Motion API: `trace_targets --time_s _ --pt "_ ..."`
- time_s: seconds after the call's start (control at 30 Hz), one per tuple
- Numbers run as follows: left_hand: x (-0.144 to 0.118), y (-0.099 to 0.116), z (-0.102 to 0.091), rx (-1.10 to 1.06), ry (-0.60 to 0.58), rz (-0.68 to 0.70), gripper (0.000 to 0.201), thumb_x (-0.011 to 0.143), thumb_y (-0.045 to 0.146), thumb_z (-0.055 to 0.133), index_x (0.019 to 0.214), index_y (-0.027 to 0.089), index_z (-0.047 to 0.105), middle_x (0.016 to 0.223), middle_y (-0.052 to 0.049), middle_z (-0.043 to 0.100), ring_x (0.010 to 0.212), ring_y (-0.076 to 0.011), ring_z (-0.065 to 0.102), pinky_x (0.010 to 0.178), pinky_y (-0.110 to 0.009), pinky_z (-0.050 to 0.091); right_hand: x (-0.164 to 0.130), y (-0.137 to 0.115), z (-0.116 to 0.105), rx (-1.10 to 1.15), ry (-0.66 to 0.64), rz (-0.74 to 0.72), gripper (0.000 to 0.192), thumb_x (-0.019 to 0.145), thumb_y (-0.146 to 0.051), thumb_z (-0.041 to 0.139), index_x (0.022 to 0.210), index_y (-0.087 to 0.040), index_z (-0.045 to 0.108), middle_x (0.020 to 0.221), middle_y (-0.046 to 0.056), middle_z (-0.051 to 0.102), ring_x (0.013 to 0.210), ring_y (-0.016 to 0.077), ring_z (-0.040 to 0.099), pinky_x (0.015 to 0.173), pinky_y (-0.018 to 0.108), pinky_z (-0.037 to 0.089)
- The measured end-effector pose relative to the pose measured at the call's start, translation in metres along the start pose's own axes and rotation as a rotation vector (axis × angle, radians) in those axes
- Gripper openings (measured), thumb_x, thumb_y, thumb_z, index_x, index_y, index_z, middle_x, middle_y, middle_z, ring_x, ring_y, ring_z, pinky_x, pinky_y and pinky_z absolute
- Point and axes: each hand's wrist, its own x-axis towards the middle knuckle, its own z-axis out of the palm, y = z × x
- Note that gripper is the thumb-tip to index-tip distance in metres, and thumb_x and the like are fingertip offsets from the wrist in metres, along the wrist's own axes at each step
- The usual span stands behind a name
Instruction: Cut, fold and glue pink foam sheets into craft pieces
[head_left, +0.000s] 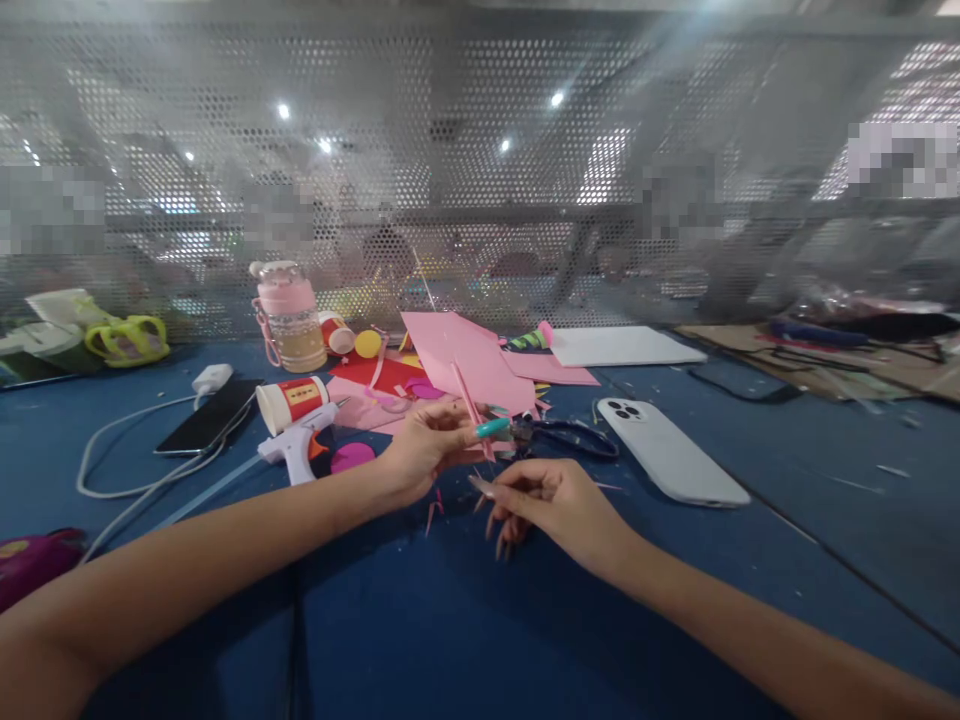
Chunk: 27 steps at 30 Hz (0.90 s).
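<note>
Nearest to the camera, two bare forearms reach over the blue desk (pixel 450 640). The right hand (pixel 555 505) hangs just above the desk with its fingers loosely curled and pointing down; it grips nothing that I can see. Just behind it, the left hand (pixel 431 440) is closed with thumb and fingers around a thin pink paper strip (pixel 469 400), which stands up tilted over small pink scraps on the desk. Beside this hand lie dark scissors (pixel 566 435), and right of them a white phone (pixel 667 450) lies face down. On the left are a white glue gun (pixel 296 450), a paper cup (pixel 292 400) on its side and a dark phone (pixel 206 420) with a white cable. Farther away lie pink paper sheets (pixel 465 355), red paper, a white sheet (pixel 622 345) and a pink bottle (pixel 289 315). A perforated metal screen (pixel 480 150) closes the back of the desk.
</note>
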Motion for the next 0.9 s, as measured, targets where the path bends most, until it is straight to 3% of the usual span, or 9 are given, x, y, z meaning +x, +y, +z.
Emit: trace_targets --time_s 0.13,0.53,0.77,0.9 --pt "0.0017 -0.0045 -0.0002 0.003 0.025 -0.011 0.012 0.058 0.003 0.068 0.06 0.012 0.06 0.055 0.003 0.062 0.053 -0.0091 0.059 0.056 -0.023 0.049 0.0001 0.0037 -0.0014 0.016 0.03 0.014 0.026 0.061 -0.039 0.069 0.064 -0.014 0.059 0.051 0.0 0.061 0.041 0.0086 0.056 0.042 0.02 0.048" --pt "0.0029 -0.0089 -0.002 -0.038 -0.092 -0.037 0.014 0.055 0.007 0.071 0.062 0.013 0.061 0.058 0.002 0.063 0.055 -0.0084 0.059 0.06 -0.022 0.048 -0.0001 0.0003 -0.0033 0.105 0.033 0.091 0.029 0.056 -0.04 0.071 0.058 -0.014 0.059 0.046 -0.001 0.059 0.037 0.0072 0.054 0.039 0.018 0.047" --pt "0.0028 -0.0092 -0.0036 -0.048 -0.103 -0.016 0.014 0.058 0.004 0.069 0.058 0.014 0.059 0.055 0.004 0.061 0.055 -0.0083 0.059 0.062 -0.023 0.047 -0.0012 -0.0031 -0.0045 0.194 -0.028 0.131 0.027 0.059 -0.037 0.07 0.059 -0.013 0.058 0.05 -0.001 0.06 0.035 0.0057 0.053 0.037 0.015 0.045" --pt "0.0026 -0.007 -0.004 -0.06 -0.155 -0.004 0.014 0.057 0.006 0.07 0.064 0.015 0.062 0.056 0.004 0.063 0.054 -0.0081 0.059 0.058 -0.021 0.047 -0.0016 -0.0031 -0.006 0.294 -0.15 0.166 0.025 0.064 -0.035 0.068 0.06 -0.013 0.057 0.047 -0.003 0.059 0.035 0.0057 0.053 0.035 0.013 0.043"
